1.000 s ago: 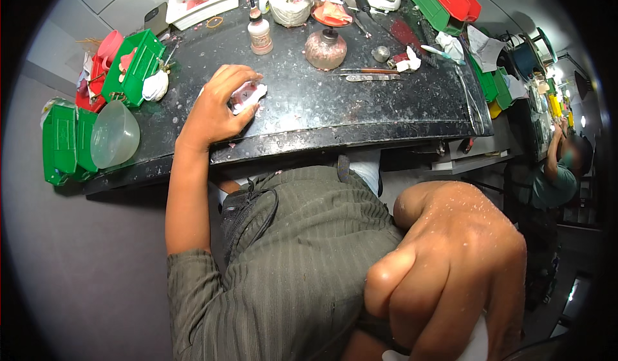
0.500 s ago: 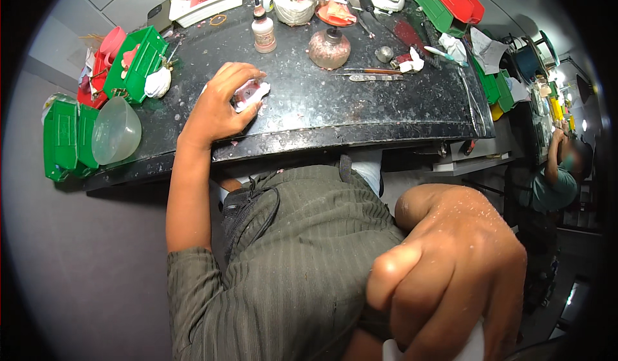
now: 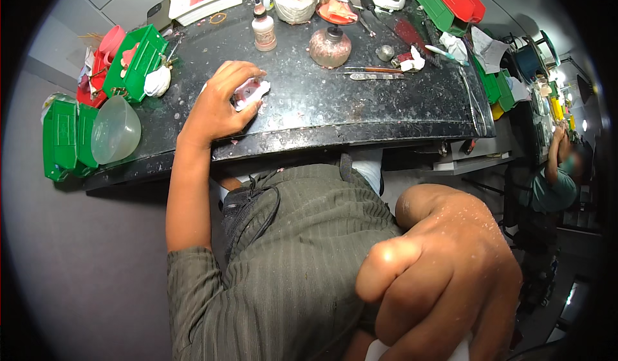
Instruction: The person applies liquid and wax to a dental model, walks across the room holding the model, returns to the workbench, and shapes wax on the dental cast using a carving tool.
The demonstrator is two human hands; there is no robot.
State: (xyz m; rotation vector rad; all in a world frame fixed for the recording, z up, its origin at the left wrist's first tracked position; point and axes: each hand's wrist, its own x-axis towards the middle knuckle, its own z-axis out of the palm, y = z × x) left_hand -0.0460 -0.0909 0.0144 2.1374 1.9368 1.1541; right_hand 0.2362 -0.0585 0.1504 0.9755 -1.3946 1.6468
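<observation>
On the near left part of the black workbench [image 3: 386,107], my left hand [image 3: 222,100] grips a small white and pink dental cast [image 3: 251,92]. Its thumb and fingers wrap around the piece, which rests at the bench top. Close to the camera at the lower right is my right hand [image 3: 444,277], dusted with white specks. Its fingers are curled, and a white, smooth-edged thing [image 3: 374,351] shows beneath them at the lower edge. Most of that white thing is hidden, so its kind is unclear.
Behind the hands stand a glass spirit lamp [image 3: 330,47] and a pink liquid bottle [image 3: 264,33]. Slim carving tools [image 3: 376,76] lie right of centre. Green bins [image 3: 135,65] and a translucent bowl [image 3: 117,129] line the left. A person [image 3: 555,177] sits far right.
My right hand has shifted slightly left and down, with the white thing beneath it. My left hand keeps its grip on the dental cast. The far person's hands have moved slightly.
</observation>
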